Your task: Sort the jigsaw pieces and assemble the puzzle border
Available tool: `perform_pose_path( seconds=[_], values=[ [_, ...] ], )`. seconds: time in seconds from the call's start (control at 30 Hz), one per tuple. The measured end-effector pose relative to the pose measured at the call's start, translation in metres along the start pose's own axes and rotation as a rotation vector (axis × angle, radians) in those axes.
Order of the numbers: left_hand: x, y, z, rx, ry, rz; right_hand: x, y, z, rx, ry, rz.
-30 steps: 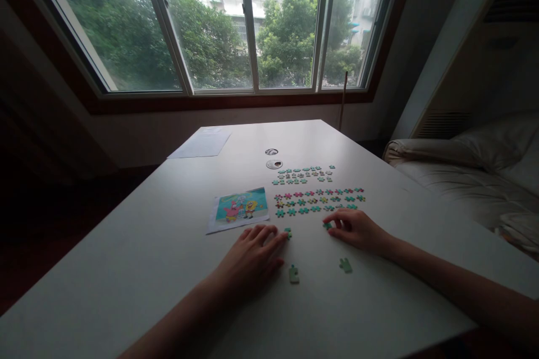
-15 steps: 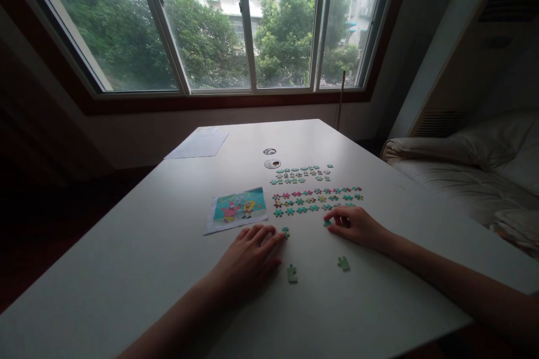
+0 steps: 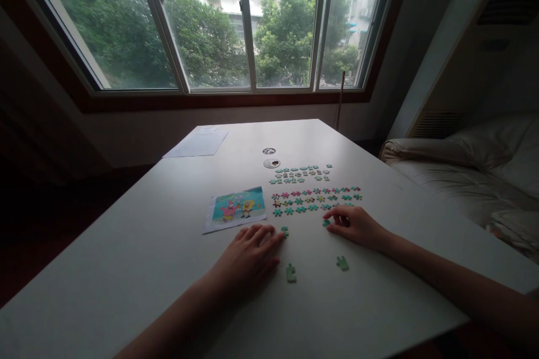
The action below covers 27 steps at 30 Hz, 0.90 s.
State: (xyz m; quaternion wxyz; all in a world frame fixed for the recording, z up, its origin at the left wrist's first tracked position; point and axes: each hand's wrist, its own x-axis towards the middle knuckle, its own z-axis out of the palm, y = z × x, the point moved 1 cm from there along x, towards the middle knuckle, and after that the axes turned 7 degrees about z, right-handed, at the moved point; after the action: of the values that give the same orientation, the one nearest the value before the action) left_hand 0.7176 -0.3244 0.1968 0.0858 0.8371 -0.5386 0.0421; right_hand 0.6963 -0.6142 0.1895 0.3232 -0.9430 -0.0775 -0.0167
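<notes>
My left hand (image 3: 248, 255) lies flat on the white table (image 3: 147, 269), fingers stretched out, its fingertips touching a small green puzzle piece (image 3: 285, 231). My right hand (image 3: 356, 224) rests on the table with curled fingers pinching another green piece (image 3: 325, 223). Two loose green pieces (image 3: 291, 273) (image 3: 342, 262) lie between and in front of the hands. Beyond them, several coloured pieces are laid out in rows (image 3: 315, 197). A cartoon reference picture (image 3: 236, 208) lies left of the rows.
A second group of puzzle pieces (image 3: 301, 174) sits further back near two round cable holes (image 3: 272, 163). A sheet of paper (image 3: 197, 143) lies at the far left corner. A light sofa (image 3: 463, 179) stands to the right, a wide window behind the table.
Both hands stay where they were on the table; only the view has shifted slightly.
</notes>
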Motion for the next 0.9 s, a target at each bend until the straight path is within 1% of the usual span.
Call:
perform_pose_path(
  seconds=[0.13, 0.27, 0.37, 0.47, 0.53, 0.63, 0.73, 0.9],
  values=[
    [-0.002, 0.0, 0.001, -0.003, 0.032, -0.008, 0.001, -0.002, -0.006, 0.021, 0.002, -0.001],
    [-0.004, -0.001, 0.0, -0.018, 0.058, -0.005, 0.014, 0.001, -0.018, -0.025, 0.061, -0.016],
    [-0.005, -0.002, 0.0, -0.017, 0.05, -0.006, 0.032, 0.008, -0.031, -0.087, 0.105, -0.03],
    [-0.006, -0.004, 0.0, -0.012, 0.048, -0.007, 0.057, 0.016, -0.042, -0.166, 0.132, -0.027],
    [-0.005, -0.005, 0.001, -0.01, 0.045, -0.003, 0.074, 0.019, -0.046, -0.231, 0.117, -0.036],
    [-0.005, -0.005, 0.002, -0.009, 0.046, -0.005, 0.101, 0.019, -0.043, -0.284, 0.054, -0.075],
    [-0.004, -0.004, 0.001, -0.011, 0.057, -0.009, 0.122, 0.014, -0.032, -0.284, 0.034, -0.094],
    [-0.004, -0.003, -0.001, -0.021, 0.052, -0.006, 0.142, 0.002, -0.013, -0.303, 0.015, -0.119]
  ],
)
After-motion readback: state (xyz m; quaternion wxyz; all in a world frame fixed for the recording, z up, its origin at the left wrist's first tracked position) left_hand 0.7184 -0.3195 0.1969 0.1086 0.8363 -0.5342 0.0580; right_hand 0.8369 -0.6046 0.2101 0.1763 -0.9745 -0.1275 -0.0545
